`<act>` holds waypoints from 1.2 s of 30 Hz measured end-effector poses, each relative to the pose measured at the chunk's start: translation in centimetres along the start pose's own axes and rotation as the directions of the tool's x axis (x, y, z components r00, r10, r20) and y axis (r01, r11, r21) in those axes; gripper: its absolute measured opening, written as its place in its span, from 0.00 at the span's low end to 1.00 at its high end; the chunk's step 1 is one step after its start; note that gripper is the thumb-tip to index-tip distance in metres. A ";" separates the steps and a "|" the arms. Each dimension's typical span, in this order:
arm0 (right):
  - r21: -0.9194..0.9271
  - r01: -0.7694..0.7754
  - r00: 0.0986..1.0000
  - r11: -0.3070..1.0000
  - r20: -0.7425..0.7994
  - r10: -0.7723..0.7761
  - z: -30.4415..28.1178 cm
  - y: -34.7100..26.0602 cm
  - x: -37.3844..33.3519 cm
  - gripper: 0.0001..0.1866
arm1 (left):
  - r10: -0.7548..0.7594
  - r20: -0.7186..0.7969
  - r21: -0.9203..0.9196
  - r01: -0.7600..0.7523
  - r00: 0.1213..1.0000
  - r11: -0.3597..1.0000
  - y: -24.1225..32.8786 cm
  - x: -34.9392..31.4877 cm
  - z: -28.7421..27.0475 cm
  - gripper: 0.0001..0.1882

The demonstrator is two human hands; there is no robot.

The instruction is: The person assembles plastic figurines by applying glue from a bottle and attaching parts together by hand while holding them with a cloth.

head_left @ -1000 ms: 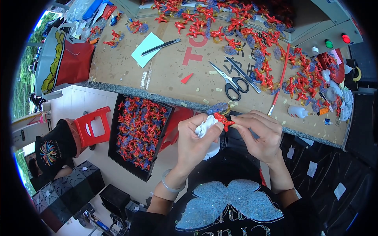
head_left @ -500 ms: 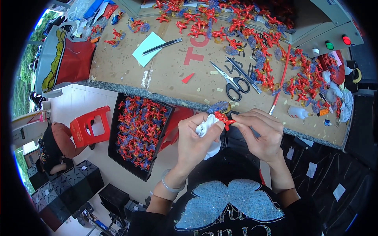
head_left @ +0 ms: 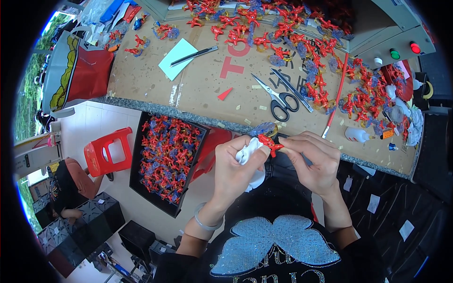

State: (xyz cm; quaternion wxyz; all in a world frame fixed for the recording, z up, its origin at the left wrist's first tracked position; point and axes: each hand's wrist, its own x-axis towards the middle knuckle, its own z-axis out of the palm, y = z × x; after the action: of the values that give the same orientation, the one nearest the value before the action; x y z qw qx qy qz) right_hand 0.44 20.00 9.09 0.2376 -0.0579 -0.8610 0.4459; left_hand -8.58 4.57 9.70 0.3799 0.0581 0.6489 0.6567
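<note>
Just off the table's front edge, a small glossy red figurine (head_left: pixel 270 143) with a clear blue and yellow part (head_left: pixel 264 129) is between my hands. My left hand (head_left: pixel 230 172) is closed around a bunched white cloth (head_left: pixel 245 154), its thumb pressing the figurine against the cloth. The thumb and forefinger of my right hand (head_left: pixel 315 161) pinch close together at the figurine's right tip. Whether those fingers also hold some tiny thing is too small to make out.
Scissors (head_left: pixel 282 101), a cutter knife (head_left: pixel 292 89), a red rod (head_left: pixel 336 96) and a small white bottle (head_left: pixel 357 135) lie on the cardboard-covered table (head_left: pixel 198 89). Similar figurines (head_left: pixel 236 37) spread along its back and right. A black tray (head_left: pixel 136 184) of them stands left, near a red stool (head_left: pixel 96 153).
My hands and the figurine keep almost the same place, shifting only very slightly to the right. At the far left, another person has leaned a little and moved an arm.
</note>
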 end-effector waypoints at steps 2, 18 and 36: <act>0.001 -0.004 1.000 1.000 -0.003 0.004 0.0 0.1 0.0 0.11 | -0.012 -0.002 0.001 0.012 1.000 1.000 0.0 0.1 0.1 0.08; -0.006 0.024 1.000 1.000 -0.002 -0.024 0.1 0.2 0.0 0.11 | -0.001 -0.003 -0.011 0.001 1.000 1.000 -0.2 0.0 -0.1 0.09; -0.014 -0.007 1.000 1.000 0.000 0.007 0.2 -0.1 -0.1 0.11 | 0.002 -0.008 0.002 -0.002 1.000 1.000 -0.2 0.0 -0.2 0.08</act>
State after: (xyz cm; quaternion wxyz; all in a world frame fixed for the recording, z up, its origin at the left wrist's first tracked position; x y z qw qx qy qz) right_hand 0.41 19.73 9.07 0.2357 -0.0625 -0.8638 0.4408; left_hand -8.57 4.37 9.51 0.3764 0.0565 0.6509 0.6568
